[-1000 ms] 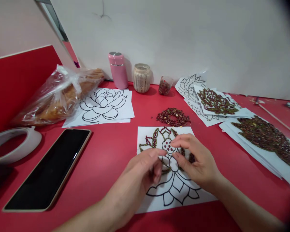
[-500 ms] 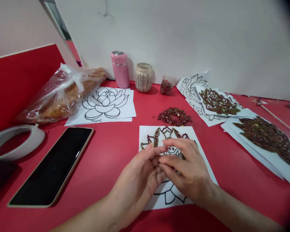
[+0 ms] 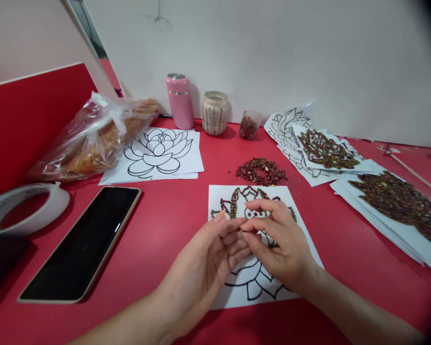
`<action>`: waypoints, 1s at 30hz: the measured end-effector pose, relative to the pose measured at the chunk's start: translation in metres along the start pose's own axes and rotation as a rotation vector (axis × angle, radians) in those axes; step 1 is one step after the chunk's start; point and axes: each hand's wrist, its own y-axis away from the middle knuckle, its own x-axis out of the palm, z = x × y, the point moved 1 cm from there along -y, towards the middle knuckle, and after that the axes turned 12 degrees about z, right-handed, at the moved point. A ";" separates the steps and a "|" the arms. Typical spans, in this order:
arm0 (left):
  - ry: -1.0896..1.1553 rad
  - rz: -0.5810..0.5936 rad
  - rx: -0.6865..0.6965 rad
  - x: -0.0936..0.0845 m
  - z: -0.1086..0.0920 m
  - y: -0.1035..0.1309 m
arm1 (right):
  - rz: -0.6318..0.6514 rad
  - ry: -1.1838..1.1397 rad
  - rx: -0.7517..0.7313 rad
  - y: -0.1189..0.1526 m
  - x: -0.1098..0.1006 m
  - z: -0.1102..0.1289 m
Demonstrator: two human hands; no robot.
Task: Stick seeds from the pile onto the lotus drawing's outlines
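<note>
Grip of the right hand (image 3: pixel 285 247) meets the loosely cupped, unclenched left hand (image 3: pixel 208 258) above the bean-trimmed lotus drawing (image 3: pixel 249 282); whether it pinches anything, I cannot tell.

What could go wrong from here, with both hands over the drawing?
The left hand and right hand are over the drawing, so a dip might nudge the laid beans off their lines. The bean pile lies just beyond its far edge; a careless reach could scatter loose beans, perhaps onto the drawing.
</note>
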 end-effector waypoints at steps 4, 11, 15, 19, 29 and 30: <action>-0.232 0.065 0.007 -0.002 0.004 0.002 | 0.005 0.033 0.006 0.000 -0.001 0.001; -0.541 0.110 0.011 -0.005 0.006 0.003 | -0.020 0.150 -0.099 -0.001 -0.001 0.005; -0.604 0.152 0.002 -0.001 0.005 0.004 | 0.008 0.043 -0.043 -0.002 -0.001 0.006; -0.808 -0.032 0.132 -0.002 -0.002 0.013 | -0.022 -0.132 0.115 -0.002 -0.005 -0.001; -2.363 0.512 0.770 -0.036 0.044 0.016 | 0.263 -0.046 0.065 0.001 0.002 -0.011; -2.380 0.490 0.758 -0.043 0.051 0.014 | 0.281 -0.024 0.042 0.001 0.003 -0.010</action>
